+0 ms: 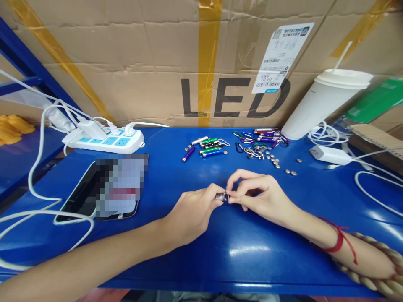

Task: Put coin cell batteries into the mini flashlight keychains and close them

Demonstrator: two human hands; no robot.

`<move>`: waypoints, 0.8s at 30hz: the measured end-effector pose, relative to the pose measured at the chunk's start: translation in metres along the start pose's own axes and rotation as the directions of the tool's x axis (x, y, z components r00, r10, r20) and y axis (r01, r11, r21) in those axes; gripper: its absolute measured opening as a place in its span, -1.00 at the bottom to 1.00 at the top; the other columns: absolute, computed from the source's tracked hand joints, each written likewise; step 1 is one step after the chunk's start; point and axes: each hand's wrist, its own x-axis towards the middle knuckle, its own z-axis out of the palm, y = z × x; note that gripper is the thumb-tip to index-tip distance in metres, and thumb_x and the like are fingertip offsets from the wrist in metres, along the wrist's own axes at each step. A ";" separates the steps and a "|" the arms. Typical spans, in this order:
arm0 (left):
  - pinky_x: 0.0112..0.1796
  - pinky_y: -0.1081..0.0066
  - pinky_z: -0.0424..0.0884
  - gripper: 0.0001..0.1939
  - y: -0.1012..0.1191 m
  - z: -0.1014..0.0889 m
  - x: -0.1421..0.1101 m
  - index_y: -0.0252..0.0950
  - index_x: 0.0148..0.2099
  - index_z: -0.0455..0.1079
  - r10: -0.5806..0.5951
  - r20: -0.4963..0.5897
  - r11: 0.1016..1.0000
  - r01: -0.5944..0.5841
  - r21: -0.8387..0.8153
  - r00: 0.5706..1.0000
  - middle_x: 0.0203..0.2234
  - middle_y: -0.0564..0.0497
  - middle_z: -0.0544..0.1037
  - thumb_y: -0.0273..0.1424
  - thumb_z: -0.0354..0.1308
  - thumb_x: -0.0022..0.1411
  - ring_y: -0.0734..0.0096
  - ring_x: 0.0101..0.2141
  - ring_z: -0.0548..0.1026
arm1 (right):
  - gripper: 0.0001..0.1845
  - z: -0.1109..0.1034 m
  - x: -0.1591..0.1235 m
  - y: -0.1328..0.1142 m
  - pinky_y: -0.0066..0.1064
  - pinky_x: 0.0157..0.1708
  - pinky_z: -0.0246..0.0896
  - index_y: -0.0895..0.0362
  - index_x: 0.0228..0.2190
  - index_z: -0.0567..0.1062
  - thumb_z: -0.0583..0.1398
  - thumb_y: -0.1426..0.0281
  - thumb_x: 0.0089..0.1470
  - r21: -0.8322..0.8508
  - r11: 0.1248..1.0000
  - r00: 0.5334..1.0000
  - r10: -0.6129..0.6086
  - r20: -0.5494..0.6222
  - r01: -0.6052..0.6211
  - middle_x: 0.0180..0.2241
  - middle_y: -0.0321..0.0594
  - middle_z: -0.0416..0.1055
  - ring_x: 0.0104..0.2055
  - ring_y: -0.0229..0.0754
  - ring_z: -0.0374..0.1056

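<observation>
My left hand (193,214) is closed around a small metal keychain flashlight tube (224,196), its open round end turned to the right. Thumb and fingers of my right hand (262,193) are pinched at that open end; whatever lies between them is hidden. Beyond my hands, green, blue, purple and silver flashlight tubes (212,149) lie in a small group. To their right is a pile of colourful tubes with carabiner clips (267,137). Several silver button cells (276,161) are scattered in front of that pile.
A white power strip (107,140) with plugs and cables sits at the back left. Two phones (78,193) lie before it. A white lidded cup (324,105) with a straw and a white adapter (332,155) are at right. A large cardboard box (141,54) closes off the back.
</observation>
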 end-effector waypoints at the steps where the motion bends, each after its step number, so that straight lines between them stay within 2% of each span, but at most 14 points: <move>1: -0.33 0.44 0.33 -0.87 -0.001 0.001 0.000 -0.26 -0.17 0.18 -0.004 0.006 1.000 0.004 -0.007 1.000 -0.27 0.05 0.52 -0.48 -0.18 0.33 0.37 -0.26 0.50 | -0.81 0.000 0.000 0.000 -0.64 -0.69 0.22 0.22 -0.64 0.51 0.26 0.48 -0.04 -0.012 1.000 1.000 -0.010 0.002 0.010 -0.43 -0.24 0.32 -0.62 -0.48 0.22; 10: -0.35 0.40 0.36 -0.90 -0.006 0.004 0.000 -0.24 -0.29 0.07 0.064 -0.004 0.997 -0.064 0.046 0.998 -0.24 0.01 0.53 -0.51 -0.15 0.30 0.29 -0.23 0.52 | -0.83 -0.001 0.000 0.002 -0.62 -0.59 0.14 0.22 -0.65 0.49 0.28 0.51 -0.08 -0.175 0.976 0.992 -0.130 0.005 0.128 -0.47 -0.24 0.33 -0.49 -0.40 0.28; 17: -0.29 0.45 0.39 -0.88 -0.003 0.003 -0.001 -0.26 -0.30 0.14 0.093 -0.070 0.996 -0.091 0.022 0.993 -0.27 0.01 0.54 -0.50 -0.15 0.31 0.34 -0.19 0.51 | -0.70 0.000 -0.001 0.003 -0.60 -0.64 0.04 0.25 -0.71 0.35 0.28 0.43 -0.07 -0.181 0.981 0.998 -0.070 0.007 0.070 -0.51 -0.28 0.25 -0.59 -0.45 0.12; 24: -0.36 0.48 0.36 -0.81 -0.006 0.006 -0.001 -0.28 -0.35 0.19 0.134 -0.117 0.989 -0.125 0.083 0.984 -0.46 0.04 0.47 -0.44 -0.15 0.33 0.40 -0.37 0.50 | -0.69 0.003 -0.001 -0.002 -0.59 -0.64 0.01 0.22 -0.70 0.30 0.22 0.47 -0.03 -0.195 0.980 0.999 -0.041 0.002 0.041 -0.55 -0.29 0.23 -0.58 -0.44 0.10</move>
